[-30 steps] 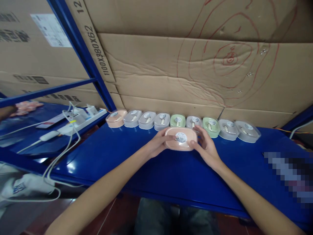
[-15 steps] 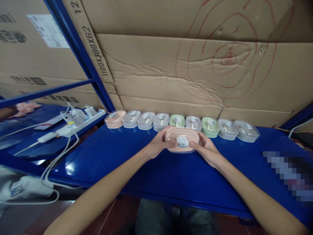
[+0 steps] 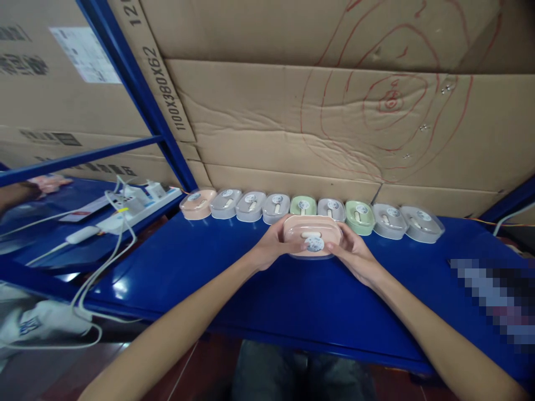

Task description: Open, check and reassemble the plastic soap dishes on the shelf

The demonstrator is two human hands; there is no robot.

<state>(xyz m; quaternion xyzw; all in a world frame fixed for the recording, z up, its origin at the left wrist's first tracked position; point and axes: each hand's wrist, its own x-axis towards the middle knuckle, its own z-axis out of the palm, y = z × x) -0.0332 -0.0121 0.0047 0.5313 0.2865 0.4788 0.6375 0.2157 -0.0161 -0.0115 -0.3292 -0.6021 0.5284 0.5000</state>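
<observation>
Between my two hands is a pink lidded box (image 3: 313, 227) with a clear cover, a pale handle-like piece and a round printed sticker. My left hand (image 3: 271, 244) grips its left end, the thumb lying over the lid by the sticker. On the right end my right hand (image 3: 356, 253) holds it the same way, thumb on the lid. Behind it, along the cardboard, runs a row of similar boxes: a pink box (image 3: 198, 206) at the left, several grey boxes (image 3: 249, 207), and two green boxes (image 3: 360, 218). The box's underside is hidden.
A blue table (image 3: 251, 301) lies below, with a cardboard wall (image 3: 259, 111) behind it. To the left are a blue metal frame (image 3: 137, 94), a power strip (image 3: 137, 209) with white cables, and another person's hand (image 3: 20, 195). A pixelated item (image 3: 497, 301) lies at the right.
Both hands keep hold of the pink box, which has tilted very slightly. At the far left, the other person's hand has shifted a little.
</observation>
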